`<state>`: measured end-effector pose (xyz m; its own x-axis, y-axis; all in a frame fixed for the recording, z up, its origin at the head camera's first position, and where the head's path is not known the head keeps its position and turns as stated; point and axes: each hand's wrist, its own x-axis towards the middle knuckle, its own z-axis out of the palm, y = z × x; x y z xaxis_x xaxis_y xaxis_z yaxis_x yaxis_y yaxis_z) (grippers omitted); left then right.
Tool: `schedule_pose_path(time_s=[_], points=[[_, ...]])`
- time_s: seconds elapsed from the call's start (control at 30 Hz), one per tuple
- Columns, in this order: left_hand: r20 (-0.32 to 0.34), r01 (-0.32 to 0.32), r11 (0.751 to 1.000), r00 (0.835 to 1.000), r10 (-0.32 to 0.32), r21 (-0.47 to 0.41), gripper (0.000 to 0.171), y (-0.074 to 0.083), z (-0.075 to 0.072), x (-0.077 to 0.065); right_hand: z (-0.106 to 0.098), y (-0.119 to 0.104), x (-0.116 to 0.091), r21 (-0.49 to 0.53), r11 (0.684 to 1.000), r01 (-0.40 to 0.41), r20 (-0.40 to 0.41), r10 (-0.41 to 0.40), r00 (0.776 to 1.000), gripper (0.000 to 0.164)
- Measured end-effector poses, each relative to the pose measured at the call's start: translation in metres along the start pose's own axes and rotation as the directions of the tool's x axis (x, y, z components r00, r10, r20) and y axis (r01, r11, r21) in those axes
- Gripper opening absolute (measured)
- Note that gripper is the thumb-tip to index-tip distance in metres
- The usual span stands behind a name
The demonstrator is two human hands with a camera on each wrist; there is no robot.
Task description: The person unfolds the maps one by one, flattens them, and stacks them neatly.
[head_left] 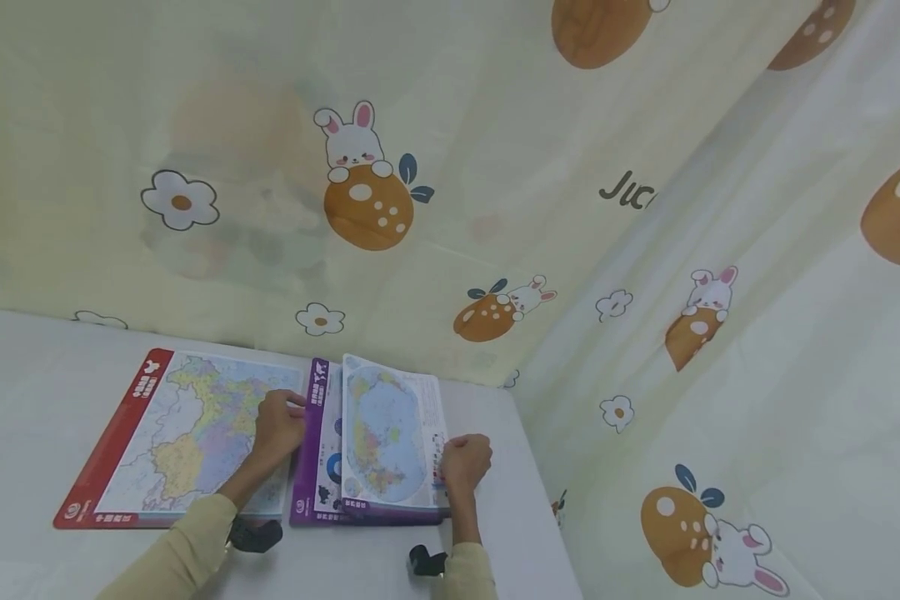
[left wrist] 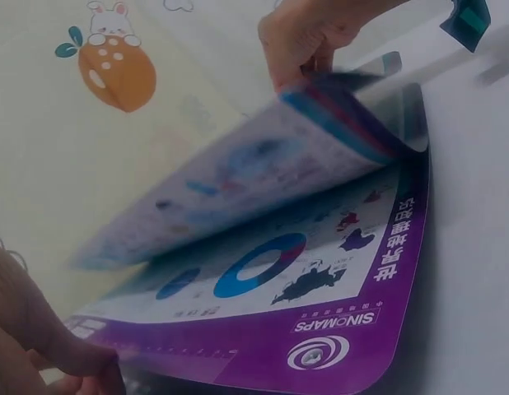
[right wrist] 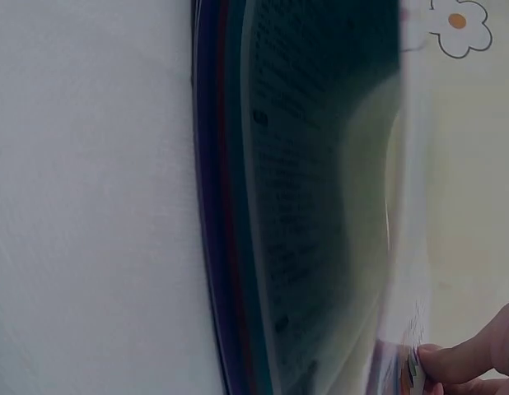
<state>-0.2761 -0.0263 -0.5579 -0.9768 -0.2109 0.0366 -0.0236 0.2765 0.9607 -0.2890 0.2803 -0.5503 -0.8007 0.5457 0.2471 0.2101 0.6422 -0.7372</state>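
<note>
Upper map sheet, head view: the upper map sheet (head_left: 390, 433) lies over the purple-edged sheet (head_left: 305, 475) on the white table (head_left: 26, 400), its left side well inside the purple border.
Right hand, head view: the right hand (head_left: 467, 461) is curled at the upper sheet's right side.
Left hand, head view: the left hand (head_left: 279, 425) reaches over the red-edged map (head_left: 112, 433), fingertips at the purple border; whether it grasps or only touches, I cannot tell.
Raised leaf, left wrist view: the upper sheet slants clear of the purple-edged one, bowed near the right hand, which grips its edge; a ring chart (left wrist: 259, 265) shows beneath.
Purple border, left wrist view: the left thumb sits at its edge, the other fingers partly out of frame.
Bent sheet, right wrist view: a sheet curves upward, and fingers (right wrist: 477, 354), seemingly the right hand's, pinch an edge at lower right.
Step in hand: lifting or laying the upper sheet over the purple-edged one, I judge; which, these views cannot settle.
Next move: likely calls for a firm right-hand pinch, the lower sheet steadied and the bend eased to avoid a crease.
</note>
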Motion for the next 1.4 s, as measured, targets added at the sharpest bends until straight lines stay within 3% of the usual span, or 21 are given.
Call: schedule_pose_path(time_s=[0.1, 0.2, 0.27, 0.4, 0.53, 0.6, 0.8, 1.03, 1.4], points=[[-0.014, -0.049, 0.999, 0.999, 0.049, 0.006, 0.037, -0.011, -0.002, 0.007, 0.013, 0.024, 0.017, -0.002, 1.000, 0.031, -0.047, -0.031, 0.998, 0.008], [-0.001, -0.050, 0.999, 0.999, 0.050, 0.011, 0.037, -0.005, -0.011, 0.007, 0.025, 0.049, 0.035, -0.009, 0.998, 0.064, -0.063, -0.065, 0.996, 0.010], [0.013, -0.038, 0.999, 0.999, 0.037, 0.009, 0.037, -0.013, -0.014, 0.014, 0.032, 0.062, 0.047, -0.022, 0.997, 0.067, -0.071, -0.069, 0.995, 0.010], [0.000, -0.060, 0.998, 0.998, 0.060, -0.011, 0.038, -0.024, -0.019, 0.023, 0.025, 0.059, 0.047, -0.004, 0.996, 0.090, -0.086, -0.090, 0.992, 0.010], [-0.002, -0.035, 0.999, 0.999, 0.035, -0.010, 0.040, 0.007, -0.040, 0.005, -0.003, 0.017, 0.025, 0.009, 0.999, 0.033, -0.075, -0.032, 0.997, 0.010], [-0.005, -0.012, 1.000, 1.000, 0.012, 0.005, 0.040, 0.014, -0.047, 0.001, -0.018, -0.004, 0.017, -0.011, 1.000, -0.026, -0.054, 0.026, 0.998, 0.012], [-0.018, 0.026, 0.998, 1.000, -0.025, 0.048, 0.043, 0.015, -0.071, 0.002, -0.024, 0.002, 0.025, -0.027, 0.998, -0.063, -0.073, 0.060, 0.996, 0.014], [-0.075, 0.013, 0.996, 0.997, -0.006, 0.094, 0.039, 0.005, -0.097, 0.008, -0.030, 0.009, 0.028, -0.008, 0.996, -0.094, -0.122, 0.092, 0.988, 0.013], [-0.142, 0.035, 0.993, 0.990, -0.019, 0.109, 0.040, -0.010, -0.119, 0.012, -0.029, 0.019, 0.030, -0.028, 0.993, -0.112, -0.144, 0.107, 0.984, 0.014]])
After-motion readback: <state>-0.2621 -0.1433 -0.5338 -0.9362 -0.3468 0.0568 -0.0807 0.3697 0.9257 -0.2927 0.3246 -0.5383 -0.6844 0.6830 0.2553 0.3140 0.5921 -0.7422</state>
